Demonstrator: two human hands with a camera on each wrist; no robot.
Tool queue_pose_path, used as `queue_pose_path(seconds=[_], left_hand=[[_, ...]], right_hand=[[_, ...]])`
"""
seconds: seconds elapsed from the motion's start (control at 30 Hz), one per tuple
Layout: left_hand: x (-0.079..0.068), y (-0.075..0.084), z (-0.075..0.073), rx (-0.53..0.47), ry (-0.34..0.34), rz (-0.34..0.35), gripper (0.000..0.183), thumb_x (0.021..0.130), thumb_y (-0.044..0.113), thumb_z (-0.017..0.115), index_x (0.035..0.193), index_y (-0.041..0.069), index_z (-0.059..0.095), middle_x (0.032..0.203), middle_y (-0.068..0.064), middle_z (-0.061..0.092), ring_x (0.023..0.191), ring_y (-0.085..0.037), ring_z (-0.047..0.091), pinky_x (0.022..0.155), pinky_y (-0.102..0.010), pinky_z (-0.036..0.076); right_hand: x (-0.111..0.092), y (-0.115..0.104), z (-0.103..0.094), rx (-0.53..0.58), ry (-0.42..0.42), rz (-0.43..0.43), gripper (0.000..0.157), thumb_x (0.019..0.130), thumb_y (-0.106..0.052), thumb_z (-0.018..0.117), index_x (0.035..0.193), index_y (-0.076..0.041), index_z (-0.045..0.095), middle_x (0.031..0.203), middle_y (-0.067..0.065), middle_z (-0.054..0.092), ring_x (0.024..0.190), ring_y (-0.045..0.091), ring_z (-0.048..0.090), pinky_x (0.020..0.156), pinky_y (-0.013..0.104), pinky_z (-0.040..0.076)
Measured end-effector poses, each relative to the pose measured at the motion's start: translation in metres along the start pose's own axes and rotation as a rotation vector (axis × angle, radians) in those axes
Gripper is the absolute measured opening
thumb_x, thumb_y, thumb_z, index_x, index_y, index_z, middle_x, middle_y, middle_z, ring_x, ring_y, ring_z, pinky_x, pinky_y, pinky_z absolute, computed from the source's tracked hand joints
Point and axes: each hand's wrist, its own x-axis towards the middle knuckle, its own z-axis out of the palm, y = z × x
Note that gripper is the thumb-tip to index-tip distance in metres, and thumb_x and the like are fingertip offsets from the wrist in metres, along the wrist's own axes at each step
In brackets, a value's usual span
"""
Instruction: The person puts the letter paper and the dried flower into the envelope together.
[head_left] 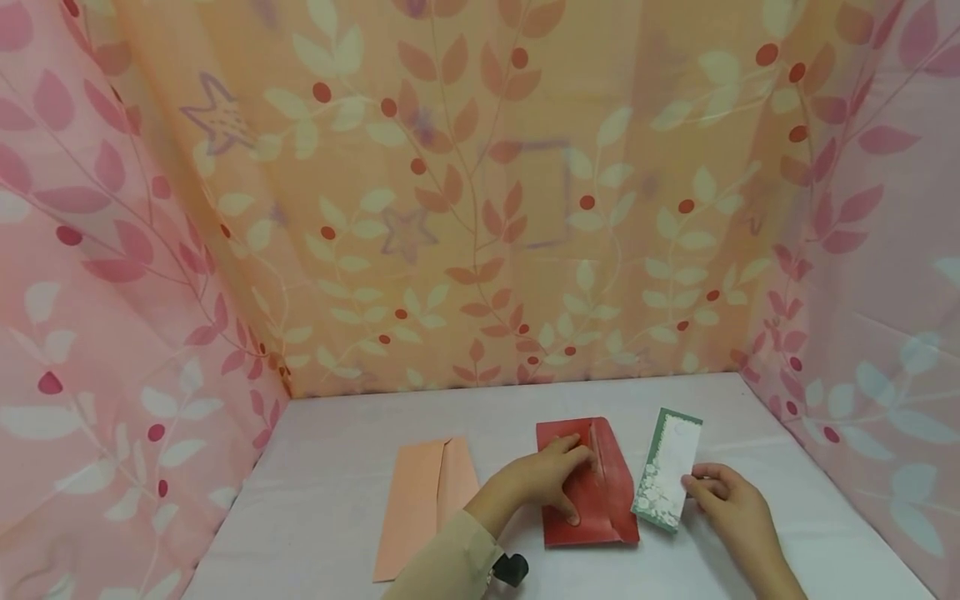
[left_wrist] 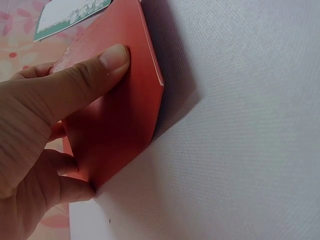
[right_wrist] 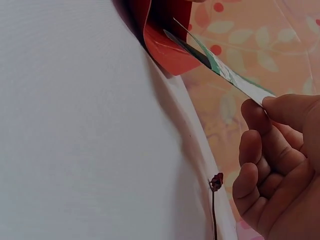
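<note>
In the head view my left hand (head_left: 551,479) is on a red envelope (head_left: 558,533) whose flap lies open to the right. The left wrist view shows the thumb pressed on the envelope's face (left_wrist: 120,115) and the other fingers bent around its edge. My right hand (head_left: 731,500) pinches the right edge of a slim card (head_left: 671,475), white with a green border and white flowers. The card is tilted beside the open flap. In the right wrist view, the card (right_wrist: 242,85) is between thumb and forefinger, its far end split into two layers near the envelope's mouth (right_wrist: 172,50).
A peach envelope (head_left: 408,500) lies on the white table (head_left: 322,475) to the left, partly behind my left forearm. Patterned curtains (head_left: 465,208) enclose the back and both sides. A dark red bud-like thing (right_wrist: 216,182) on a thin stem shows near the table edge.
</note>
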Motion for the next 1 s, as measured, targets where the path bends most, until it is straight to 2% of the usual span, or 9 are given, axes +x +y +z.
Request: queue_pose_path(seconds=[0.23, 0.5, 0.8, 1.0], left_hand=[[-0.001, 0.001, 0.0, -0.005, 0.006, -0.013, 0.077, 0.063, 0.041, 0.088, 0.126, 0.047, 0.044, 0.157, 0.007, 0.023, 0.14, -0.015, 0.029, 0.087, -0.039, 0.055], [0.0, 0.001, -0.001, 0.006, 0.013, -0.007, 0.08, 0.063, 0.041, 0.087, 0.128, 0.046, 0.043, 0.157, 0.005, 0.024, 0.14, -0.015, 0.03, 0.087, -0.037, 0.055], [0.001, 0.002, -0.001, 0.038, 0.003, 0.0, 0.082, 0.062, 0.044, 0.087, 0.131, 0.045, 0.042, 0.157, 0.004, 0.024, 0.141, -0.016, 0.028, 0.091, -0.039, 0.053], [0.001, 0.002, 0.0, 0.051, 0.0, 0.0, 0.084, 0.062, 0.046, 0.086, 0.133, 0.045, 0.04, 0.157, 0.003, 0.024, 0.143, -0.016, 0.026, 0.093, -0.04, 0.052]], right_hand=[[0.001, 0.0, 0.012, 0.018, -0.027, -0.019, 0.058, 0.087, -0.056, 0.062, 0.119, -0.009, 0.055, 0.089, 0.0, 0.072, 0.072, 0.01, 0.06, 0.059, 0.025, 0.049], [0.002, -0.001, 0.023, -0.029, -0.022, -0.041, 0.054, 0.087, -0.052, 0.064, 0.119, -0.01, 0.055, 0.085, -0.001, 0.071, 0.067, 0.01, 0.058, 0.056, 0.025, 0.047], [0.001, -0.012, 0.029, -0.092, -0.049, -0.105, 0.06, 0.086, -0.045, 0.068, 0.13, -0.009, 0.049, 0.08, -0.001, 0.069, 0.062, 0.008, 0.053, 0.054, 0.025, 0.043], [0.004, -0.014, 0.037, -0.079, -0.079, -0.126, 0.059, 0.087, -0.032, 0.07, 0.135, -0.01, 0.044, 0.078, -0.002, 0.068, 0.06, 0.009, 0.056, 0.051, 0.025, 0.046]])
